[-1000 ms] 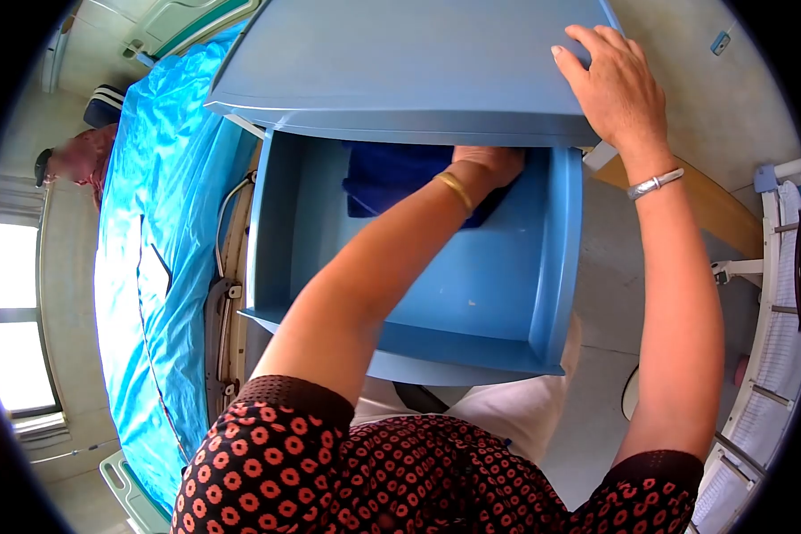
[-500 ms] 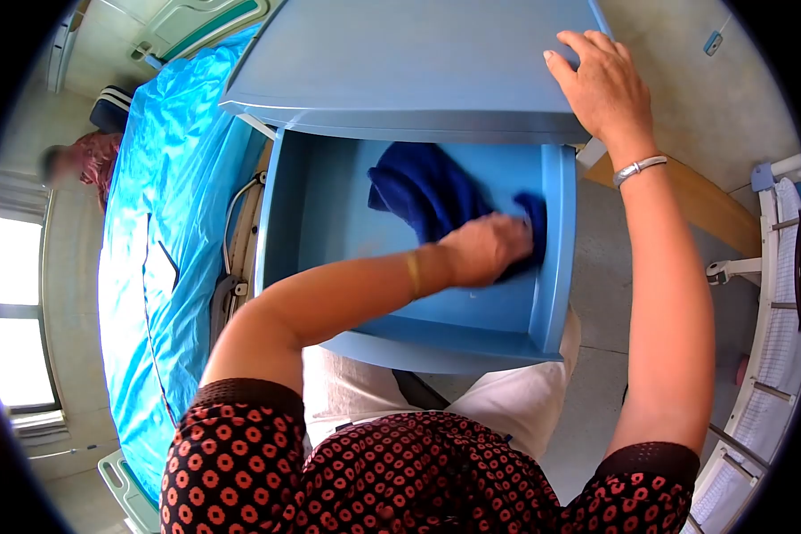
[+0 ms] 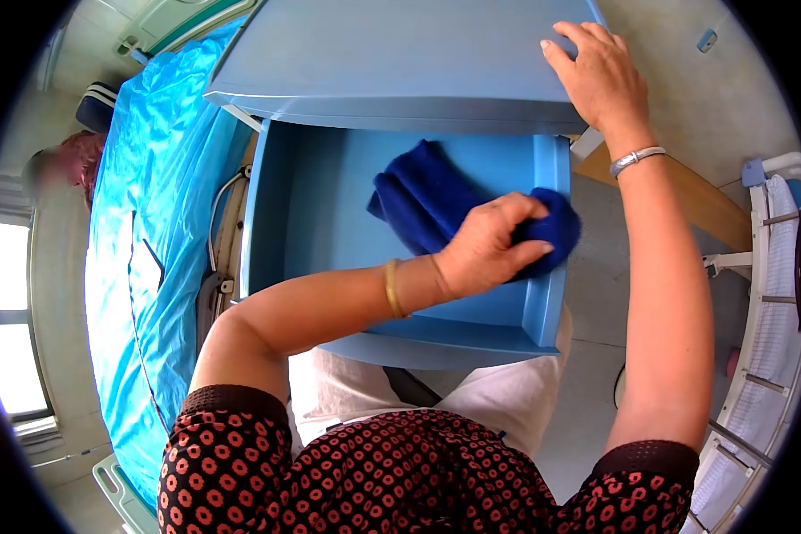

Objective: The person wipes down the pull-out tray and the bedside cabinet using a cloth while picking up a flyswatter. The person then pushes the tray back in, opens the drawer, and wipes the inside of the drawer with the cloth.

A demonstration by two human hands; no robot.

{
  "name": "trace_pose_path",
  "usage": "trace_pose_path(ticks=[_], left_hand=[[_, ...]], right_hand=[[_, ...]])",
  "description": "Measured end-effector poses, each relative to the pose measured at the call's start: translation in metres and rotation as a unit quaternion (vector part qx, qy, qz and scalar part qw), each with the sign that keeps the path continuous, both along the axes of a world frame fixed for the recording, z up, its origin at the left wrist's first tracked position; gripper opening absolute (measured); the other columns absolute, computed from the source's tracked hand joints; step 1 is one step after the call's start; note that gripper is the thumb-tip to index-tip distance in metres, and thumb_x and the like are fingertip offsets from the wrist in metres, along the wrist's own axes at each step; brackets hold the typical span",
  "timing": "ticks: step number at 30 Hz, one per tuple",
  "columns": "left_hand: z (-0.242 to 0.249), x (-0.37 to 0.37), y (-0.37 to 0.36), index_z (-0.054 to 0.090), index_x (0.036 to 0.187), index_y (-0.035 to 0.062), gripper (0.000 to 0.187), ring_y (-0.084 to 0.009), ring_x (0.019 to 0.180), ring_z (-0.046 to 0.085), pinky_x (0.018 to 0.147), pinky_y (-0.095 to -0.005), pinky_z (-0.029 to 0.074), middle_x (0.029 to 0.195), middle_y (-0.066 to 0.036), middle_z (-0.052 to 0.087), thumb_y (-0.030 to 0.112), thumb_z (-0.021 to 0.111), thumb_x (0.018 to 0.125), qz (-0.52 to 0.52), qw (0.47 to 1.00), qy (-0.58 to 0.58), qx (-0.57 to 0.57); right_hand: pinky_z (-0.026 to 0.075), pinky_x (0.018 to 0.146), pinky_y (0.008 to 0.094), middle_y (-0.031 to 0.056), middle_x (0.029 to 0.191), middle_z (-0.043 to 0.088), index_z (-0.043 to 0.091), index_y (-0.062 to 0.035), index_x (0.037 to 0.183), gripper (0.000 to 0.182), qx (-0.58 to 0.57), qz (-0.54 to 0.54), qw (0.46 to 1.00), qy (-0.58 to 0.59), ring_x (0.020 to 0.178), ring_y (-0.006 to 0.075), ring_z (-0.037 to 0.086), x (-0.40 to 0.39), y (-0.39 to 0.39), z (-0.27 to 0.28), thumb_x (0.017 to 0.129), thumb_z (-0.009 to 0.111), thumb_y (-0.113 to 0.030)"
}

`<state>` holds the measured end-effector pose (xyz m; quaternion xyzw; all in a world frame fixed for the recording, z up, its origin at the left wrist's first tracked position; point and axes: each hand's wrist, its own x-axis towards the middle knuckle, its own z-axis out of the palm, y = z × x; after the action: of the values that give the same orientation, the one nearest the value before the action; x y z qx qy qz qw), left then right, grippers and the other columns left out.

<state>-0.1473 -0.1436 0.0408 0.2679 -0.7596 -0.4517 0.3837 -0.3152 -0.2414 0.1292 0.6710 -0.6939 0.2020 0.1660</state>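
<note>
A dark blue cloth [image 3: 427, 196] lies partly in the open light-blue drawer [image 3: 329, 205]. My left hand [image 3: 489, 247] grips one end of it between thumb and fingers, at the drawer's right wall, and the bunched end hangs over the rim there. The rest of the cloth trails left across the drawer floor. My right hand [image 3: 603, 80] rests with fingers apart on the right edge of the blue-grey cabinet top [image 3: 400, 62], above the drawer, holding nothing.
On the left stands a bed under a shiny blue plastic cover [image 3: 151, 231]. Another person in dark red [image 3: 82, 160] is beyond it. A white-railed bed [image 3: 756, 329] is at the right. My lap is just below the drawer front.
My left hand has brought the bunched cloth from inside the right wall up onto its rim. My right hand keeps its place on the cabinet top. The view has shifted slightly.
</note>
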Motion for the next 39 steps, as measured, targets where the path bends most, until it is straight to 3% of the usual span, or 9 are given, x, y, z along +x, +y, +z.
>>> trace_pose_path(ticks=[6,9,12,18,22,25,27,32,39], left_hand=[[-0.011,-0.054,-0.001,0.054,0.094,0.0005,0.034,-0.0345,0.083,0.053,0.075,-0.0384,0.044,0.089,-0.018,0.055,0.007,0.071,0.066,0.117,0.985,-0.067,-0.105],[-0.02,-0.07,-0.035,0.056,0.091,-0.0029,0.029,-0.0379,0.084,0.053,0.075,-0.0404,0.044,0.088,-0.021,0.056,0.009,0.067,0.067,0.262,0.963,-0.032,-0.056],[-0.011,-0.083,-0.056,0.058,0.096,-0.0056,0.031,-0.0321,0.089,0.059,0.078,-0.0353,0.047,0.092,-0.021,0.062,0.01,0.064,0.07,0.264,0.96,-0.046,0.083],[-0.022,-0.102,-0.05,0.054,0.094,-0.0017,0.029,-0.0352,0.09,0.054,0.081,-0.0375,0.044,0.09,-0.02,0.059,0.008,0.061,0.068,0.352,0.913,0.066,0.196],[-0.018,-0.092,-0.032,0.052,0.093,-0.0012,0.027,-0.0354,0.086,0.056,0.078,-0.0373,0.044,0.089,-0.02,0.059,0.008,0.06,0.068,0.34,0.897,0.054,0.276],[-0.005,-0.074,0.016,0.049,0.09,-0.0008,0.025,-0.028,0.074,0.058,0.071,-0.0331,0.046,0.08,-0.018,0.058,0.009,0.059,0.069,0.31,0.903,-0.013,0.297],[-0.002,-0.069,0.028,0.048,0.09,-0.001,0.026,-0.0195,0.067,0.054,0.066,-0.0302,0.046,0.074,-0.015,0.056,0.011,0.059,0.07,0.291,0.903,-0.02,0.316],[-0.019,-0.084,-0.02,0.051,0.099,-0.0015,0.031,-0.0139,0.072,0.055,0.062,-0.0266,0.046,0.081,-0.007,0.059,0.01,0.06,0.072,0.296,0.885,0.052,0.356],[-0.008,-0.097,-0.066,0.05,0.102,-0.0013,0.033,-0.0195,0.075,0.056,0.065,-0.032,0.046,0.085,-0.011,0.058,0.01,0.059,0.072,0.287,0.868,0.124,0.385]], right_hand=[[0.045,0.085,0.0394,0.0033,0.116,0.055,0.057,-0.0157,0.112,0.038,-0.01,0.006,1.0,0.004,0.107,0.0251,0.05,-0.001,0.001,-0.001,0.085,0.048,-0.042],[0.044,0.086,0.039,0.003,0.115,0.055,0.057,-0.016,0.112,0.039,0.001,0.006,1.0,-0.008,0.108,0.0252,0.049,0.0,0.001,0.0,0.085,0.047,-0.042],[0.042,0.089,0.0392,0.0143,0.105,0.057,0.061,-0.0047,0.1,0.032,-0.028,0.02,0.997,-0.068,0.104,0.0302,0.05,0.014,0.019,0.018,0.08,0.056,-0.03],[0.042,0.09,0.04,0.0137,0.107,0.056,0.061,-0.005,0.098,0.033,-0.033,0.012,0.996,-0.078,0.107,0.0297,0.049,0.014,0.021,0.017,0.08,0.055,-0.033],[0.042,0.09,0.0402,0.0139,0.107,0.056,0.061,-0.0047,0.097,0.034,-0.028,0.003,0.998,-0.049,0.107,0.0296,0.049,0.009,0.01,0.008,0.081,0.054,-0.033],[0.044,0.088,0.0384,0.0021,0.116,0.055,0.057,-0.0164,0.112,0.039,0.003,-0.019,1.0,-0.025,0.108,0.0251,0.049,0.007,0.009,0.008,0.085,0.046,-0.042],[0.042,0.09,0.0402,0.0144,0.107,0.056,0.061,-0.0046,0.097,0.034,-0.03,0.027,0.997,-0.066,0.107,0.0295,0.049,0.01,0.018,0.014,0.081,0.054,-0.033],[0.042,0.09,0.0398,0.0147,0.105,0.057,0.061,-0.0047,0.097,0.034,-0.034,0.018,0.996,-0.075,0.106,0.0297,0.049,0.011,0.019,0.014,0.08,0.054,-0.033],[0.042,0.09,0.0399,0.0146,0.105,0.057,0.062,-0.0047,0.097,0.033,-0.034,0.01,0.997,-0.075,0.106,0.0303,0.05,0.015,0.025,0.019,0.08,0.054,-0.032]])
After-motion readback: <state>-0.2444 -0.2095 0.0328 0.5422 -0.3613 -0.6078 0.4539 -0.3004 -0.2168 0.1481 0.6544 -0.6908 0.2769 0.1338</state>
